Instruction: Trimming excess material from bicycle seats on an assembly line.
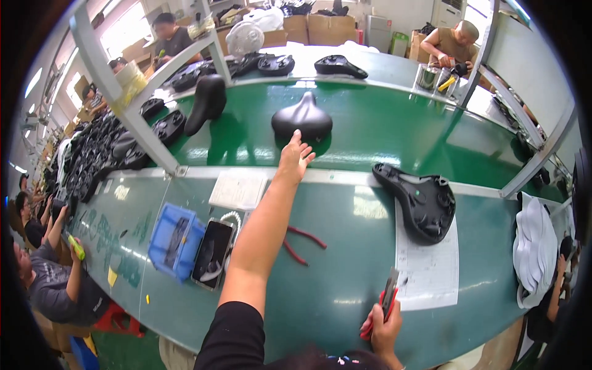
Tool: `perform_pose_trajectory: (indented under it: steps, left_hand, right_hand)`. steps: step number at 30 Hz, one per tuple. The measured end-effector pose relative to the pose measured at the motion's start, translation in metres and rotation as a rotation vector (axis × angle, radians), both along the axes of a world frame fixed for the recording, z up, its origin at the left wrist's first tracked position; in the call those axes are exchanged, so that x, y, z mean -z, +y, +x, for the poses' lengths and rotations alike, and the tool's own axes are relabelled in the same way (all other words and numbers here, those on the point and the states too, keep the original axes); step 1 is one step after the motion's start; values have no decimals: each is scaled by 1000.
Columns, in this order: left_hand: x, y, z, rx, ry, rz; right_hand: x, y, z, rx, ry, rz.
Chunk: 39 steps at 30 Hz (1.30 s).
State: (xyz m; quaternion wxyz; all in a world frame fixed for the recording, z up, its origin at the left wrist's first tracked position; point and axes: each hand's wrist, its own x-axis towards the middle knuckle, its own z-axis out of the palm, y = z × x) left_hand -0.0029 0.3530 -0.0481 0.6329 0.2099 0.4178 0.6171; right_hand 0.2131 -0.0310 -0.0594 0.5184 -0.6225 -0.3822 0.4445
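Note:
My left arm is stretched far out over the green bench. My left hand (296,155) is open with its fingers apart, at the near edge of a black bicycle saddle (302,119); whether it touches the saddle I cannot tell. That saddle sits top side up on the glossy green surface beyond the divider. Low on the right, my right hand (383,327) is closed around a red utility knife (387,299) whose tip points away from me. Beyond the knife, another saddle (420,200) lies underside up, partly on a printed paper sheet (427,271).
Red-handled pliers (303,242), a phone (214,254) and a blue plastic bin (176,242) lie near my left arm. Grey frame posts (132,117) rise from the bench. Black saddles (92,151) pile up at left; white pads (535,250) stack at right. Co-workers (55,280) work around.

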Motion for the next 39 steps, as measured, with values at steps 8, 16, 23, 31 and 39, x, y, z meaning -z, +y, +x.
perform_pose_trajectory:
  steps: [8, 16, 23, 31, 39]
  left_hand:
    - [18, 59, -12, -139, -123, -156]
    - [-103, -142, 21, 4, 551, 403]
    - [-65, -336, 40, 1066, 1741, 1043]
    - [-41, -340, -7, 134, 954, 268]
    - [-35, -331, -15, 667, 338, -219]
  right_hand:
    - [-21, 1, -3, 38, 37, -65]
    - [3, -2, 4, 14, -7, -56]
    - [5, 11, 6, 133, 186, 156]
    - [-16, -43, 27, 89, -17, 49]
    - [-24, -60, 36, -462, -461, 261]
